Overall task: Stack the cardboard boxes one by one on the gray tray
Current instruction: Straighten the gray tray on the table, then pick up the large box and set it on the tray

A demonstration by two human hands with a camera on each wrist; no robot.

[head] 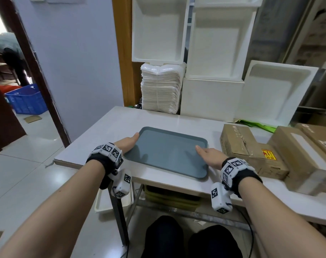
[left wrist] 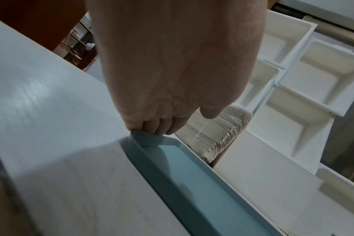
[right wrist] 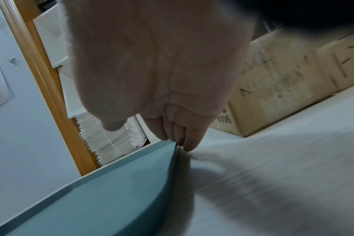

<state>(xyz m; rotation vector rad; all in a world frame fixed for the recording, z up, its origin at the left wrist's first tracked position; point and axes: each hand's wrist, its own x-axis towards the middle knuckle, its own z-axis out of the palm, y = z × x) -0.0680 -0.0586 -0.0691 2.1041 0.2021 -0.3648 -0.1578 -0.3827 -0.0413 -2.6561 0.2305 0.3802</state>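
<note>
The gray tray [head: 169, 151] lies flat on the white table [head: 102, 135], with nothing on it. My left hand [head: 129, 144] lies along its left rim, straight fingers touching the far left corner [left wrist: 148, 137]. On the opposite side, my right hand [head: 208, 155] rests at the right rim with fingertips [right wrist: 189, 143] against the edge of the tray [right wrist: 111, 191]. Several cardboard boxes stand to the right: a taped one [head: 236, 140], a low one with a red and yellow label [head: 268, 162], and a long one [head: 307, 157].
White foam boxes [head: 210, 97] and a wrapped stack of white paper [head: 160, 90] stand along the table's back edge. A green bag [head: 257, 125] lies behind the boxes. A blue crate [head: 26, 99] sits on the floor beyond the doorway, where a person [head: 9, 53] bends over.
</note>
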